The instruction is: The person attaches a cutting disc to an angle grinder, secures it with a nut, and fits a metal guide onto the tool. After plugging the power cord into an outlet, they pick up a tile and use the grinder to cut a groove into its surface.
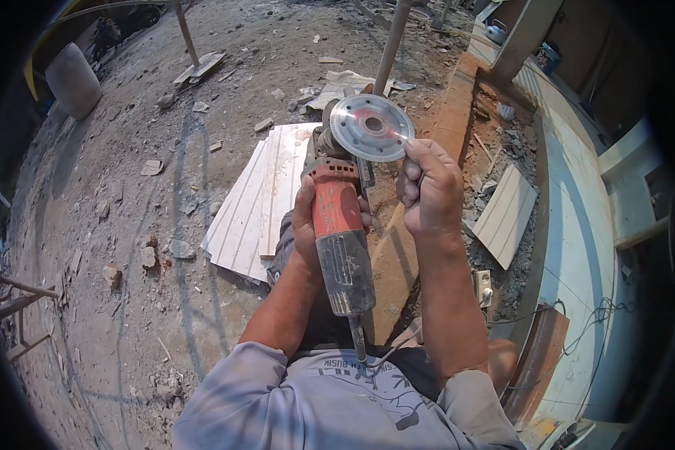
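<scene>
Your left hand (307, 225) wrapped around the red grinder (340, 240) body, disc (370, 127) up and just above it, your right hand (430, 187) pinching the disc's right edge with fingertips, pale tiles (259, 202) on the ground beyond the left hand

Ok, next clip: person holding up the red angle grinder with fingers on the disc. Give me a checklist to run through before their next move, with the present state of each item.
1. Body grip: left hand wraps the red and grey angle grinder at mid body. Ok.
2. Disc at rest: the round silver cutting disc shows sharp rim detail and no blur, with right hand fingertips at its edge. Ok.
3. Power isolated: the grey cable leaves the tail; plug not in view. Cannot tell.
4. Guard over disc: none visible around the exposed face. Not ok.
5. Gloves: both hands bare. Not ok.
6. Centre flange tight: cannot tell.
</scene>
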`<state>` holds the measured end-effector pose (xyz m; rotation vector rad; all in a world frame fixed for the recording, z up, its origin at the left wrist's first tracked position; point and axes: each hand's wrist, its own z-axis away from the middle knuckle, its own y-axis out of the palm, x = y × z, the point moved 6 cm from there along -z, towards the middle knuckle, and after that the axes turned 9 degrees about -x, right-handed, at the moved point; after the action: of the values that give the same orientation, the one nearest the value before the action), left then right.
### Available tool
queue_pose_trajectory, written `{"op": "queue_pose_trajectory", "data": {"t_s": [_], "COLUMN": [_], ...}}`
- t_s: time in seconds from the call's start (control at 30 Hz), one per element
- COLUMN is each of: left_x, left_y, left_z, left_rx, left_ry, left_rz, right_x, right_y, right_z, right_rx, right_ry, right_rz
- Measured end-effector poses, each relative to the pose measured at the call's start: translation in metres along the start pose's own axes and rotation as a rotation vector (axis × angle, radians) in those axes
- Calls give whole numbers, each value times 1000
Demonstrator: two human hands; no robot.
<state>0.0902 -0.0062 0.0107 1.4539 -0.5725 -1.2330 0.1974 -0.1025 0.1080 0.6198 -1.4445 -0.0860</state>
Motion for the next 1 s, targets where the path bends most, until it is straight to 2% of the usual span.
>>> {"op": "queue_pose_trajectory", "data": {"t_s": [0.03, 0.07, 0.13, 0.2, 0.33, 0.47, 0.53, 0.57, 0.63, 0.77, 0.83, 0.93, 1.0], "left_x": [1, 1, -2, -3, -2, -5, -4, -3, -2, -2, -2, -4, -5], "left_y": [4, 8, 6, 4, 5, 5, 3, 1, 0, 7, 11, 19, 21], "left_z": [0, 0, 1, 0, 0, 2, 2, 0, 0, 0, 2, 3, 3], "left_rx": [0, -16, -37, 46, 39, 36, 26, 37, 45, 42, 40, 73, 7], "left_ry": [-2, 30, 64, 70, 47, 54, 38, 19, 0, 39, 48, 84, 124], "left_rz": [1, 25, 46, -82, -62, -71, -49, -33, -17, -4, 0, 43, 4], "right_x": [-12, -14, -28, -27, -27, -29, -27, -30, -5, 11, 13, 14, 15], "right_y": [1, 3, 13, 14, 10, 11, 13, 13, 19, 31, 41, 48, 54], "right_z": [0, 0, 5, 1, -9, -18, -21, -21, -18, 6, 21, 27, 31], "right_rx": [32, 31, 77, 54, 74, 145, 172, 173, 19, 140, 243, 347, 370], "right_ry": [183, 184, 317, 293, 237, 232, 176, 176, -457, -586, -876, -912, -947], "right_rz": [-76, -76, -63, 7, 186, 219, 419, 420, 942, 1054, 1183, 1348, 1449]}}
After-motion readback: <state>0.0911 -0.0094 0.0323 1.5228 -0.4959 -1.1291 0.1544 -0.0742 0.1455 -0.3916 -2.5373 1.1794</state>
